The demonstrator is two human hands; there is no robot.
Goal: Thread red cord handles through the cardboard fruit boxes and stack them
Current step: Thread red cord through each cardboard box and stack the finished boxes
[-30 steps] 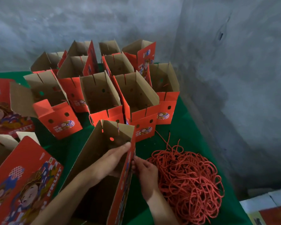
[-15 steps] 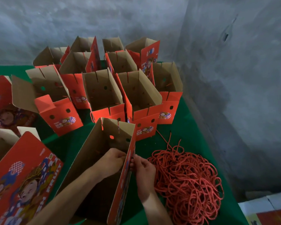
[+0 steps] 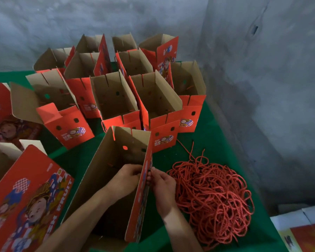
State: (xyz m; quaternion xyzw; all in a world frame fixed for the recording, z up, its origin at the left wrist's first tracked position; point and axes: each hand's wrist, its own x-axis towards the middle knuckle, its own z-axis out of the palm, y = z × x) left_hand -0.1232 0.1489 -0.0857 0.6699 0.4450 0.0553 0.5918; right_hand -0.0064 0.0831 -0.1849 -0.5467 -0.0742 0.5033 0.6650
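Left hand (image 3: 127, 179) inside box (image 3: 105, 179), fingertips hidden; cord pile (image 3: 213, 200) beside.

free: green table (image 3: 205, 142) strip | blocked: cord pile (image 3: 211, 199), open boxes (image 3: 116, 99)

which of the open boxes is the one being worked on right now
The nearest open box, standing apart in front of the rows. Only it has hands at it: left hand inside, right hand outside its right wall.

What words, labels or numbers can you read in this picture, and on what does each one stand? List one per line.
"FRUIT": on the red flattened box at bottom left, beside its cartoon figure.
Small badges on the upright fruit boxes: too small and blurred to read.
Printed sheet at bottom right: unreadable.
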